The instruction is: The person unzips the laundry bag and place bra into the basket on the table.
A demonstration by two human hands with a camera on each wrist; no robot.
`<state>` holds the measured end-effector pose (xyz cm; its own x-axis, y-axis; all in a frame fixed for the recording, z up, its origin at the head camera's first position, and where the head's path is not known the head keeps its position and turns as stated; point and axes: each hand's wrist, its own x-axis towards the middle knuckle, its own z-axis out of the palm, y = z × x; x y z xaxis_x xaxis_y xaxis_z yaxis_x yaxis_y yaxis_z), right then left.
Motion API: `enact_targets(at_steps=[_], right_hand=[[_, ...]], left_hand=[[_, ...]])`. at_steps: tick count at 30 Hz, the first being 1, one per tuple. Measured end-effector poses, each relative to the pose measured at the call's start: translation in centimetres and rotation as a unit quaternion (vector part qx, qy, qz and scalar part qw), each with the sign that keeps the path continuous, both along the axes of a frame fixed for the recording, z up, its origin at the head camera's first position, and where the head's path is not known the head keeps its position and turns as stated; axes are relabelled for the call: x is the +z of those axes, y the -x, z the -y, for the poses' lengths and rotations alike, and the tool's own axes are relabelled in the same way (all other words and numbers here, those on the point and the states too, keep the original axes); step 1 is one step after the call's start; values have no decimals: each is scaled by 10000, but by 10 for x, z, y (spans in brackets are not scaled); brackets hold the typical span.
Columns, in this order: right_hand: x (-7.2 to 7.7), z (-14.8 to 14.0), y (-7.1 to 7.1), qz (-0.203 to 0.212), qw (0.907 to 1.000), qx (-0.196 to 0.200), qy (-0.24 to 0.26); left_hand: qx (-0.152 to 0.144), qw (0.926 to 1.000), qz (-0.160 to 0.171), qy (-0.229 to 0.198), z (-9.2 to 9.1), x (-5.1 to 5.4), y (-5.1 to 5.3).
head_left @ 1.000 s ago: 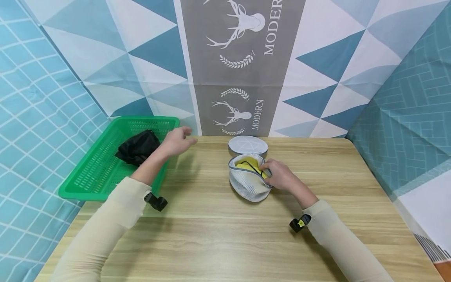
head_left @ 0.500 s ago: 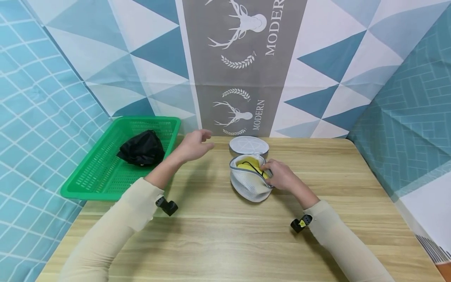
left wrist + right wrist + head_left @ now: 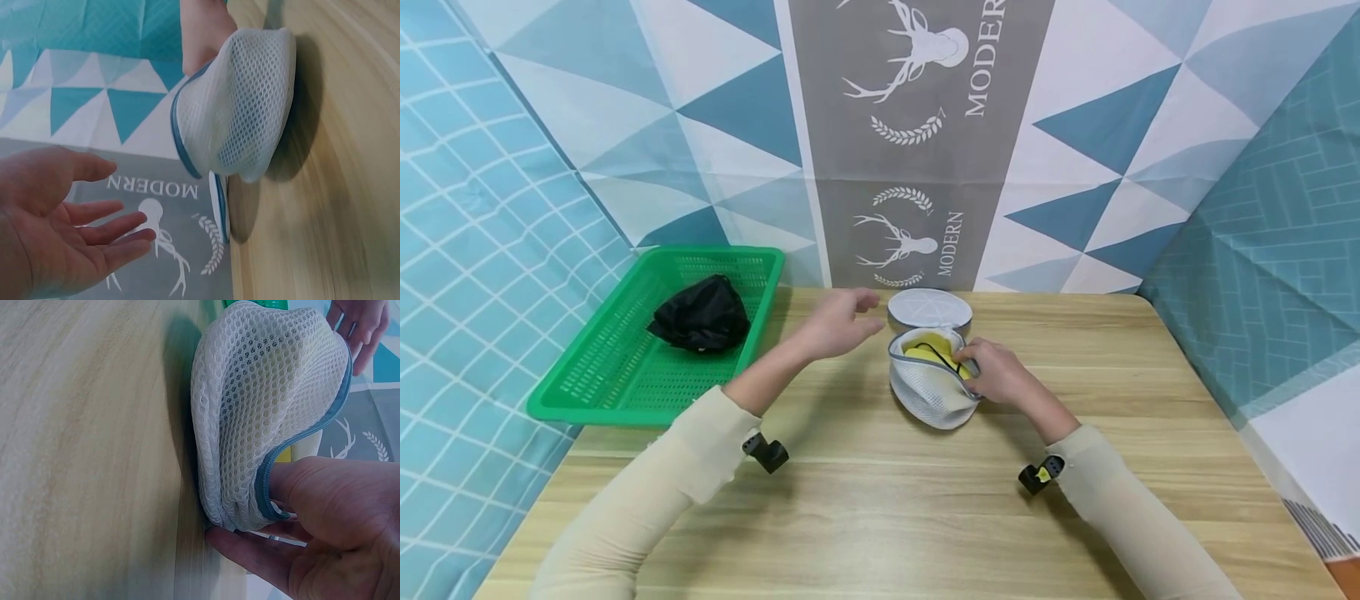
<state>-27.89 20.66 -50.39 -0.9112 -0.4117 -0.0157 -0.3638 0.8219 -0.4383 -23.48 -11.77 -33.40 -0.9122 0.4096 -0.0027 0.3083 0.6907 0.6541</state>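
A white mesh laundry bag (image 3: 931, 398) with grey-blue edging stands on the wooden table, its round lid (image 3: 929, 308) folded back toward the wall. Inside the mouth lies a yellow item (image 3: 934, 343) with a black cord or trim; its kind cannot be made out. My right hand (image 3: 992, 371) grips the right side of the rim, thumb inside and fingers outside, as the right wrist view shows. Left of the bag, my left hand (image 3: 841, 323) hovers with fingers spread loosely, touching nothing. In the left wrist view its palm (image 3: 56, 219) faces the bag across a gap.
A green plastic basket (image 3: 587, 415) stands at the table's back left, with a bunched black cloth item (image 3: 702, 315) in it. A patterned wall covering (image 3: 895, 167) rises directly behind the table (image 3: 880, 517). Black cameras sit on both wrists.
My left hand has moved right, from beside the green basket to near the mesh bag's lid. My right hand keeps its grip on the rim, and the bag has stayed put.
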Motion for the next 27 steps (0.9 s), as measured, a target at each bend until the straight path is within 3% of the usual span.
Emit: enact_targets(at_steps=[5, 9, 13, 21, 27], right_hand=[[24, 6, -16, 45, 10000, 73, 28], [54, 16, -35, 166, 9998, 125, 17], [50, 15, -32, 176, 9998, 133, -34], [-9, -1, 6, -48, 9999, 18, -108], [9, 4, -6, -18, 10000, 13, 29]], left_hand=[[-260, 9993, -195, -169, -13, -3, -4], [-329, 9984, -447, -52, -22, -7, -8], [-385, 9975, -584, 56, -30, -11, -11], [-425, 9973, -606, 10, -42, -21, -13], [-490, 9977, -474, 29, -52, -31, -15]])
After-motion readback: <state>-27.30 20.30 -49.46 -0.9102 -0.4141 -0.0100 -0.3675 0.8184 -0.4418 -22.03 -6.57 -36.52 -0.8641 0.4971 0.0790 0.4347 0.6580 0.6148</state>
